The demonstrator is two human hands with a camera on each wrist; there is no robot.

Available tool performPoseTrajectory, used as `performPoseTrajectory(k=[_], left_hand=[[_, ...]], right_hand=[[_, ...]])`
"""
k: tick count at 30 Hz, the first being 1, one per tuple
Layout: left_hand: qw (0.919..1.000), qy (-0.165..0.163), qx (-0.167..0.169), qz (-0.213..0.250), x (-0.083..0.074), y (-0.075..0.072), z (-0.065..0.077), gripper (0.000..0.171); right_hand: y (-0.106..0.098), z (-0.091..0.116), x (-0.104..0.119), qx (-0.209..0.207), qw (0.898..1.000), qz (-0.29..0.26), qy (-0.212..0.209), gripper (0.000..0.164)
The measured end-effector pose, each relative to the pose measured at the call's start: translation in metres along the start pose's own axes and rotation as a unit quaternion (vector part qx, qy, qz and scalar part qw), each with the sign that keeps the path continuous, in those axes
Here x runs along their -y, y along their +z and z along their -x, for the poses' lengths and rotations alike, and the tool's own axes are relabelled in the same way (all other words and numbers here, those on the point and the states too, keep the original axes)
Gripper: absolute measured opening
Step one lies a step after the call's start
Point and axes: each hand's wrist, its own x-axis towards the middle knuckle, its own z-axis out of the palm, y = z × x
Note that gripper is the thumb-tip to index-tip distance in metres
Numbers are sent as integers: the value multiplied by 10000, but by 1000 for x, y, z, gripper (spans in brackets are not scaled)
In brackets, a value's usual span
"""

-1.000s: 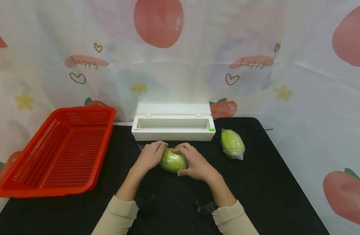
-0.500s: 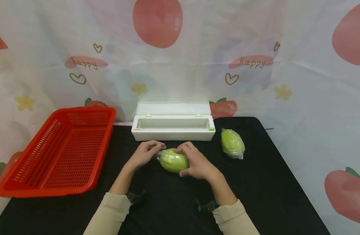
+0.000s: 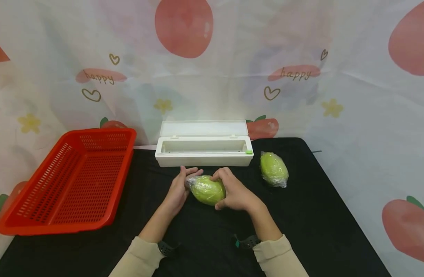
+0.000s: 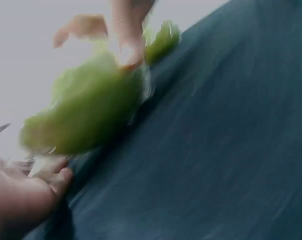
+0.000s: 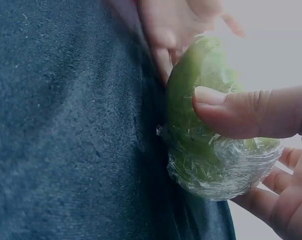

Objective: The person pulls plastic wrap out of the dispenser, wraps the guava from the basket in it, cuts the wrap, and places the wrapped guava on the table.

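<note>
An oval green fruit (image 3: 208, 191) in cling film lies across the front of me, with a film end bunched at its left tip. My right hand (image 3: 237, 192) grips its right end, the thumb (image 5: 241, 112) pressed along its near side in the right wrist view. My left hand (image 3: 177, 190) is at the left tip, palm turned toward the fruit and fingers extended. In the blurred left wrist view, the left fingers (image 4: 58, 177) are just below that tip. A second wrapped green fruit (image 3: 274, 169) lies off to the right.
Behind the hands stands a long white box (image 3: 205, 160) with its lid (image 3: 205, 128) raised. A red slotted basket (image 3: 109, 215) occupies the left side. Black cloth (image 3: 319, 231) covers the table, and a printed curtain (image 3: 212, 88) hangs at the back.
My left hand went from lying over the fruit's left end out to the left, then returned with its palm turned inward. The fruit shifted slightly right in my right hand's grip.
</note>
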Motion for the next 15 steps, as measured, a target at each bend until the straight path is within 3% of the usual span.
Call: performPoseTrajectory(k=[2,3,6,8,10,15], left_hand=[[9937,-338,3,1070,3,12,0,75],[9894,-438,-114,1377,4,18,-1,72],[9820,-528,-643,1699,7,31,-4,61],[9790,-586,-1075,1628,9,38,-7,59],[9802,-658,-1304,1337,10,42,-8,57],[9868,-548,-1454,459,8,49,-9,42]], right_hand=[[0,-1,-1,22,10000,-12,-17,80],[0,-1,-2,30,10000,-9,-34,80],[0,-2,-2,54,9999,-24,-83,79],[0,-2,-1,46,9999,34,-146,79],[1,-1,0,28,9998,115,-146,79],[1,2,8,126,9974,694,-161,81]])
